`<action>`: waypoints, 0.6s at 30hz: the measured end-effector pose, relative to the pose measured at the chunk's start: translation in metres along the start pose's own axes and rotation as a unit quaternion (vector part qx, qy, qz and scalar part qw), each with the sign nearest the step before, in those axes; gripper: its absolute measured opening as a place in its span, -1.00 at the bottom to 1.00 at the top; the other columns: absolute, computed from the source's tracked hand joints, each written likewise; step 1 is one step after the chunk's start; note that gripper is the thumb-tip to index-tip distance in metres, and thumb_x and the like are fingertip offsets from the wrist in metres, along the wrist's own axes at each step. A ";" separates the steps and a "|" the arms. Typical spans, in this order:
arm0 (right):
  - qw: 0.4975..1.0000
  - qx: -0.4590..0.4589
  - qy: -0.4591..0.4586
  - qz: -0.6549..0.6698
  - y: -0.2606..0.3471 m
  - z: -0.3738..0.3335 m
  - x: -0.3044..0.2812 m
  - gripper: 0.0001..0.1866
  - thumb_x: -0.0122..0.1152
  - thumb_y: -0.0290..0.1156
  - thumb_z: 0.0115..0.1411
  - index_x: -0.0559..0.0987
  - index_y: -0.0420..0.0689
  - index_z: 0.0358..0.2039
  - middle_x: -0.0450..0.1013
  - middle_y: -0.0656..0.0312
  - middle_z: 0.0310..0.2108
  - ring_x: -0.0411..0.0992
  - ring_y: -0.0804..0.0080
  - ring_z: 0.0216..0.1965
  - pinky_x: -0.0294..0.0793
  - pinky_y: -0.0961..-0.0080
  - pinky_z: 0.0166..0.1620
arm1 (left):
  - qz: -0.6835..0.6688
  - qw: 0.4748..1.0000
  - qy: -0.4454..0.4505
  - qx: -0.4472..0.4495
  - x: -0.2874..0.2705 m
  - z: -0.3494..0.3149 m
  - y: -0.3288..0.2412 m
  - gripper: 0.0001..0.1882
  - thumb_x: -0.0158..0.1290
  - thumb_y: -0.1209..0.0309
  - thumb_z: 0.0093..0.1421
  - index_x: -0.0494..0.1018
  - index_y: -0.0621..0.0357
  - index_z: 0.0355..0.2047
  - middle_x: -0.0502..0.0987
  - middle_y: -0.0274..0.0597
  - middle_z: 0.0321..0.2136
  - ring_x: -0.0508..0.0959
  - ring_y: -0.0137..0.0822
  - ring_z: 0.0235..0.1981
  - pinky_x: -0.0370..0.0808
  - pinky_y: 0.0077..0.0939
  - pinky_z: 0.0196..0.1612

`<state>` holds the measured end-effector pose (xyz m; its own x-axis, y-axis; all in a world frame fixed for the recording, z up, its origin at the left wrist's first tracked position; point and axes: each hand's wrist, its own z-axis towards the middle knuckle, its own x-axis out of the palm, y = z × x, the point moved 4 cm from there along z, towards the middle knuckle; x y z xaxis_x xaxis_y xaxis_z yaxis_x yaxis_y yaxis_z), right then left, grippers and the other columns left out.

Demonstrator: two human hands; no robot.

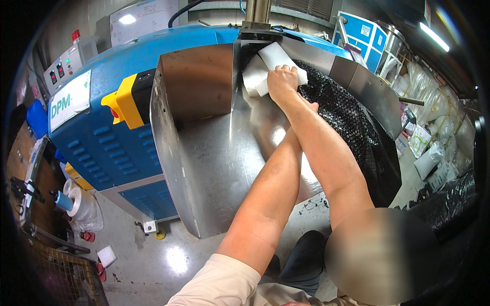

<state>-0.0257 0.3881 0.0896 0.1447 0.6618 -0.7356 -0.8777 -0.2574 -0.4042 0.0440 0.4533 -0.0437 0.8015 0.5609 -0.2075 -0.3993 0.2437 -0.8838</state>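
White foam pieces [255, 76] lie bunched at the top of a shiny metal chute [209, 153], below the machine's opening. My right hand [283, 82] is closed over the edge of one foam piece, with its fingers curled on top. My forearms cross, the right one above the left. Most of my left hand [313, 106] is hidden behind my right forearm. Only a fingertip or thumb shows, beside a black textured plastic bag or sheet [352, 127] that drapes down the chute's right side. What the left hand holds, if anything, does not show.
The chute belongs to a blue machine [112, 148] with a yellow-and-black switch box [127, 102]. A grey control box [66, 64] with a red lamp stands at the far left. White rolls [81, 201] sit on the floor at left. Bagged clear plastic [434, 102] is piled at right.
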 end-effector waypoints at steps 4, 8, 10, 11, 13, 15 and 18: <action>1.000 -0.003 -0.025 0.006 0.001 -0.003 -0.006 -0.76 0.19 -0.35 0.32 0.77 -0.01 -0.10 0.65 0.22 -0.01 0.54 0.27 0.12 0.39 0.19 0.17 | -0.054 0.998 0.029 0.010 -0.009 -0.006 -0.004 0.06 0.31 0.16 0.14 0.01 0.52 0.44 0.24 0.32 0.37 0.24 0.10 0.40 0.14 -0.22 0.44; 1.000 -0.012 -0.003 0.011 -0.001 -0.004 -0.013 -0.76 0.19 -0.35 0.32 0.77 0.00 -0.11 0.66 0.21 -0.02 0.54 0.28 0.14 0.39 0.20 0.18 | -0.180 0.980 0.080 0.024 -0.019 -0.015 -0.010 0.01 0.28 0.20 0.16 0.04 0.51 0.44 0.30 0.28 0.34 0.32 0.07 0.35 0.23 -0.23 0.40; 1.000 -0.016 0.016 0.010 -0.006 -0.004 -0.014 -0.75 0.17 -0.34 0.33 0.77 0.02 -0.10 0.67 0.22 -0.02 0.54 0.29 0.15 0.37 0.20 0.18 | -0.243 0.964 0.108 0.023 -0.022 -0.021 -0.015 -0.02 0.26 0.21 0.17 0.05 0.51 0.43 0.34 0.26 0.33 0.36 0.06 0.33 0.28 -0.23 0.38; 0.999 -0.018 0.028 0.009 -0.011 -0.005 -0.014 -0.73 0.15 -0.33 0.34 0.78 0.03 -0.09 0.68 0.24 -0.03 0.54 0.29 0.15 0.35 0.21 0.19 | -0.272 0.954 0.125 0.022 -0.021 -0.025 -0.019 -0.03 0.25 0.22 0.18 0.06 0.50 0.43 0.35 0.25 0.32 0.38 0.05 0.32 0.30 -0.23 0.37; 0.998 -0.041 0.036 0.011 -0.016 -0.009 -0.024 -0.72 0.12 -0.34 0.35 0.78 0.05 -0.09 0.69 0.26 -0.04 0.55 0.31 0.13 0.35 0.21 0.19 | -0.309 0.941 0.139 0.015 -0.028 -0.032 -0.026 -0.06 0.24 0.24 0.19 0.07 0.50 0.43 0.38 0.23 0.30 0.42 0.04 0.30 0.34 -0.24 0.35; 0.996 -0.074 0.038 0.016 -0.027 -0.019 -0.032 -0.73 0.12 -0.35 0.35 0.78 0.05 -0.12 0.70 0.25 -0.05 0.57 0.32 0.11 0.36 0.23 0.18 | -0.321 0.936 0.144 0.008 -0.033 -0.033 -0.032 -0.08 0.22 0.26 0.20 0.08 0.49 0.43 0.42 0.20 0.29 0.46 0.02 0.28 0.39 -0.24 0.33; 0.994 -0.109 0.018 -0.001 -0.052 -0.030 -0.055 -0.78 0.16 -0.41 0.25 0.77 0.01 -0.22 0.70 0.16 -0.16 0.65 0.26 -0.03 0.47 0.23 0.11 | -0.227 0.968 0.108 -0.004 -0.044 -0.034 -0.045 -0.12 0.19 0.33 0.16 0.12 0.51 0.40 0.45 0.26 0.25 0.50 0.07 0.26 0.42 -0.22 0.32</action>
<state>0.0255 0.3439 0.1341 0.1662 0.6383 -0.7516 -0.7586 -0.4043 -0.5110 0.0420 0.3910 -0.0091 0.9685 0.2181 0.1204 0.0185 0.4191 -0.9078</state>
